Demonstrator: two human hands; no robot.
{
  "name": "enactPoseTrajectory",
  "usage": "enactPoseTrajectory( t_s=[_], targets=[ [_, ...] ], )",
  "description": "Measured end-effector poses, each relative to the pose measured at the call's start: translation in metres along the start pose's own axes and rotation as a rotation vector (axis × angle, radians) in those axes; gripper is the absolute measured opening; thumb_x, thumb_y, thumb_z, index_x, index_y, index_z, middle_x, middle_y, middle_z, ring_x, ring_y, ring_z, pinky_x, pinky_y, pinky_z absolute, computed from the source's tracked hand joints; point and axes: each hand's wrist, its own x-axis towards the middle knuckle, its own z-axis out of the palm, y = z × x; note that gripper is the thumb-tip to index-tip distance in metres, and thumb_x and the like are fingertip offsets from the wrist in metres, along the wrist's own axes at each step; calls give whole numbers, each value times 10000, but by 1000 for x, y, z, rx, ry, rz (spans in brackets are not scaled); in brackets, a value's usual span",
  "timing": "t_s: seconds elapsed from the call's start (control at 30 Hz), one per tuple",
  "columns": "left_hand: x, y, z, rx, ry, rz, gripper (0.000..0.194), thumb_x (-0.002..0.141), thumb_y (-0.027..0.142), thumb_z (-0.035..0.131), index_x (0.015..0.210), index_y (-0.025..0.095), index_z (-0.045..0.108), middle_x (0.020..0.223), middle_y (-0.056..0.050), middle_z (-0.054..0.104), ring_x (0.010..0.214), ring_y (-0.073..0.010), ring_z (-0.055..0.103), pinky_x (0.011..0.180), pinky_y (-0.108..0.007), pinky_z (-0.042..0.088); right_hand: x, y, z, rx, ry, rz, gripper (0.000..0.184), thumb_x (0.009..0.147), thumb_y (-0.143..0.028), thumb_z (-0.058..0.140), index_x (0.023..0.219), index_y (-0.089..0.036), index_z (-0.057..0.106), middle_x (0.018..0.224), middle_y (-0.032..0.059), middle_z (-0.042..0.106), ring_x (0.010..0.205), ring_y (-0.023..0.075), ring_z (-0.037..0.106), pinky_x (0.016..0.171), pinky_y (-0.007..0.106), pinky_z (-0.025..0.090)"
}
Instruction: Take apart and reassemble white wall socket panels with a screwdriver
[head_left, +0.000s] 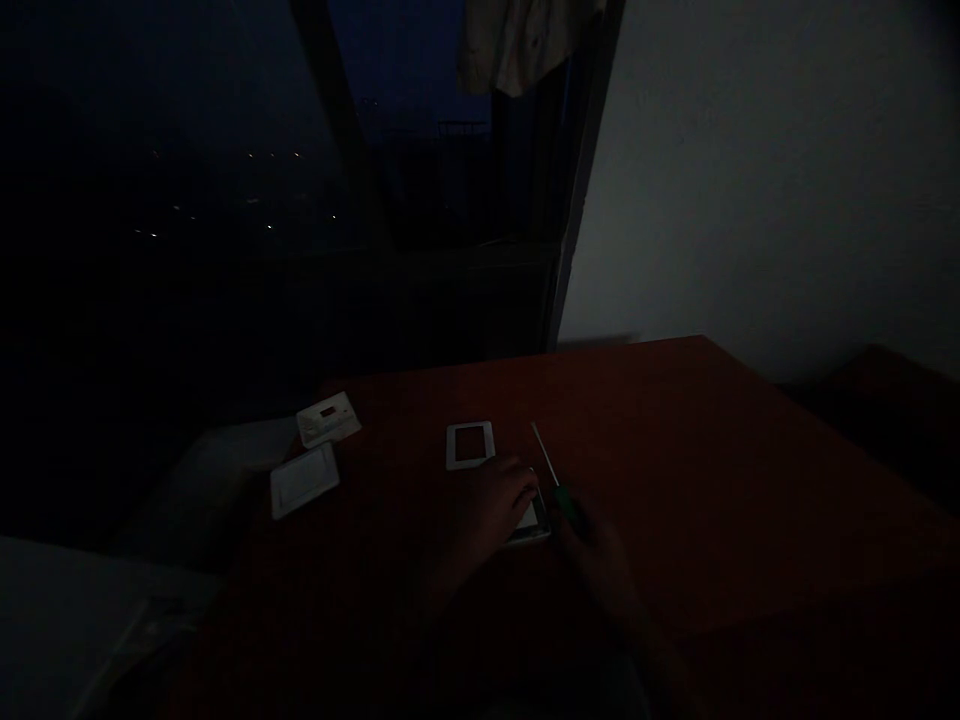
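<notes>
A small white, dark-edged rectangular piece (531, 530), perhaps a wall switch, lies on the table in front of me. My left hand (495, 508) covers much of it, fingers bent over its top and left side and apparently gripping it. In my right hand (598, 550) is a screwdriver (546, 455), its green handle between my fingers and its metal shaft pointing away from me, up and to the left. The tip is in the air or near the tabletop, apart from the piece; I cannot tell which. Just beyond my left hand lies a white frame (471, 424) with a square opening.
At the table's left edge lie two white plates, one with a small rectangular hole (319, 427) and a plainer one (305, 480) nearer me. The reddish-brown table (712, 480) stands by a pale wall (765, 180) and a dark window (225, 200). The room is very dim.
</notes>
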Motion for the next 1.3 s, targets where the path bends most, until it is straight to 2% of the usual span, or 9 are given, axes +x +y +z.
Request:
enactPoseTrajectory(
  t_s=[0.2, 0.53, 0.77, 1.3],
  targets=[
    [-1, 3, 0, -19, -1, 0, 72, 873, 160, 587, 876, 212, 637, 910, 0, 604, 876, -146, 578, 755, -235, 441, 0, -1, 0, -8, -8, 10, 315, 817, -330, 524, 1066, -174, 637, 979, 78, 714, 845, 223, 660, 747, 301, 522],
    [1, 10, -4, 13, -30, -61, 43, 859, 189, 613, 823, 205, 631, 866, 2, 606, 840, -160, 585, 715, -252, 431, 0, -1, -1, -17, -7, 25, 337, 815, -320, 530, 1097, -166, 632, 1034, 87, 711, 909, 240, 660, 793, 321, 514],
    [3, 13, -5, -38, -75, -104, 82, 853, 143, 604, 826, 204, 652, 874, 0, 625, 849, -156, 590, 737, -252, 432, -1, -1, 0, -19, 1, 25, 340, 824, -372, 521, 1070, -170, 641, 1026, 91, 710, 901, 244, 661, 797, 329, 515],
    [0, 11, -5, -25, -56, -104, 64, 840, 162, 613, 854, 214, 647, 890, 1, 621, 844, -158, 592, 718, -253, 426, 0, 0, -1, -11, 2, 10, 337, 809, -361, 538, 1071, -183, 652, 1018, 86, 716, 902, 245, 664, 804, 337, 518]
  ],
)
